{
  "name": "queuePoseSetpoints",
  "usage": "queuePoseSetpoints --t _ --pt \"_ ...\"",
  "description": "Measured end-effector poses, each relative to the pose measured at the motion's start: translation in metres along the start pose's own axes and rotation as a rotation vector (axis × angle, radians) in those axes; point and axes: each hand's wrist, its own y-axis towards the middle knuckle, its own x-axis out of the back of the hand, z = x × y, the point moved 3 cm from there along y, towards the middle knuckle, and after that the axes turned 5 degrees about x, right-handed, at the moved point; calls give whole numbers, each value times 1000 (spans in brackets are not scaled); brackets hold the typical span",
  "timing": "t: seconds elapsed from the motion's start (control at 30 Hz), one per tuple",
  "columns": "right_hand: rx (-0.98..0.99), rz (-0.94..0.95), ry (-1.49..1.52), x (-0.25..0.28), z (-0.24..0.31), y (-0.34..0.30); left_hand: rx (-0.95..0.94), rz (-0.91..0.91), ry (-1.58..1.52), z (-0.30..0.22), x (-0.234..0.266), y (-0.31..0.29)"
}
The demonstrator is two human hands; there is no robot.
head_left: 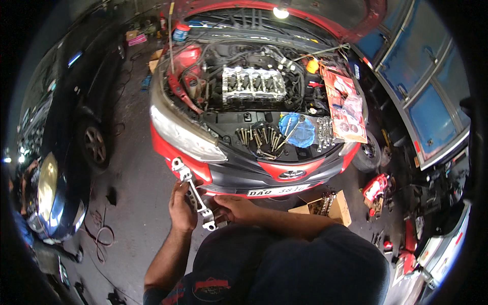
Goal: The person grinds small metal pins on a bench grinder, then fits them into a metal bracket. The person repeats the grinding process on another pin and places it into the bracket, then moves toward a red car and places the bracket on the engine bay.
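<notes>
A long silver cast-metal bracket (195, 189) with bolt holes at its ends is held at a slant in front of the red car's bumper. My left hand (183, 207) grips its left side, with the fingers closed round the middle. From the right, my right hand (238, 208) has its fingers closed at the lower part of the same bracket; some of those fingertips are hidden. Beyond my hands, the raised bonnet exposes the engine's silver cylinder head (253, 84). Several long bolts (259, 138) lie on the front panel beside a blue cloth-like bundle (297, 130).
Small metal parts (324, 133) and a red-and-white packaging sheet (346, 109) rest at the engine bay's right. On the floor below the bumper is an open cardboard box (339, 207) holding metal shafts. A dark car (66, 168) stands left; a hose (101, 234) lies nearby.
</notes>
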Motion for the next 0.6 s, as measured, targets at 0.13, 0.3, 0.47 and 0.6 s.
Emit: queuePoseSetpoints --t 0.13,0.3,0.47,0.6 --pt "21 -44 213 29 26 5 183 59 55 18 -36 53" --pt "-71 -213 205 59 56 35 298 193 198 19 -64 111" --pt "88 -245 145 82 107 65 244 288 313 -7 -73 172" --pt "277 -213 28 87 145 91 55 236 506 -24 -83 210"
